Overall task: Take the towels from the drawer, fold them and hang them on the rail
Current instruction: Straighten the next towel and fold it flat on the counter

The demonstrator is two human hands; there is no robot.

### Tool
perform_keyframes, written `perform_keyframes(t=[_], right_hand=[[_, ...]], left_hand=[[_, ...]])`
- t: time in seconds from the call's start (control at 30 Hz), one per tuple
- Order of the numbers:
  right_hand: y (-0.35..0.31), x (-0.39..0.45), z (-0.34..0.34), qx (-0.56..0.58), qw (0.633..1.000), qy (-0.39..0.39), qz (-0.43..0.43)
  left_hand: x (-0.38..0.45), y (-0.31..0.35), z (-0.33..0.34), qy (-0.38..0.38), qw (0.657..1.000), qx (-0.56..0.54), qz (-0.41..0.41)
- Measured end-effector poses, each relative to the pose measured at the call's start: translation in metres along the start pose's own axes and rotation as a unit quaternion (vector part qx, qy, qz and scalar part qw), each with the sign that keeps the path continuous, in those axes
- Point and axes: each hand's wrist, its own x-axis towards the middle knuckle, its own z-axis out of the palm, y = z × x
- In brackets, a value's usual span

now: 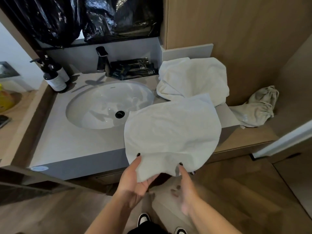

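Holding item: white towel, spread in the air over the front right part of the desk, its far corner reaching toward 12 o'clock. Left hand pinches the near edge at 7 o'clock of the cloth, thumb on top, fingers beneath. Right hand, blurred, pinches the same edge just beside it at 6 o'clock, thumb on top.

Second towel: white, rumpled heap on the desk at 1 o'clock from the held one, against the wooden wall.

Sink: oval, white, set into the desk at 10 o'clock from the held towel; black drain near its right side.

Tap: dark, behind the sink at 12 o'clock.

Black packets: stacked just right of the tap.

Two pump bottles: dark with white labels, back left corner of the desk.

Cloth bag: beige, crumpled, on the lower wooden ledge at 3 o'clock.

Black plastic sheeting: hanging above the desk.
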Motion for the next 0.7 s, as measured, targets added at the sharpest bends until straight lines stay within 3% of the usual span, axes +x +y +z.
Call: perform_keyframes(t=[0.07, 0.17, 0.27, 0.47, 0.7], right_hand=[[0.001, 0.001, 0.007, 0.167, 0.974, -0.122, 0.095], [0.01, 0.003, 0.019, 0.299, 0.934, -0.185, 0.069], [0.012, 0.002, 0.026, 0.364, 0.92, -0.146, 0.0], [-0.002, 0.007, 0.0, 0.37, 0.926, -0.045, -0.068], [-0.058, 0.033, -0.076, 0.357, 0.925, 0.074, -0.11]], left_hand=[[-0.001, -0.003, 0.004, -0.014, 1.0, -0.013, 0.007], [-0.004, -0.005, 0.006, -0.018, 0.999, -0.038, 0.013], [-0.007, -0.004, 0.005, -0.017, 0.998, -0.051, 0.018], [-0.008, 0.01, -0.003, -0.021, 0.999, -0.047, 0.017], [0.0, 0.025, -0.016, 0.017, 0.998, 0.059, 0.007]])
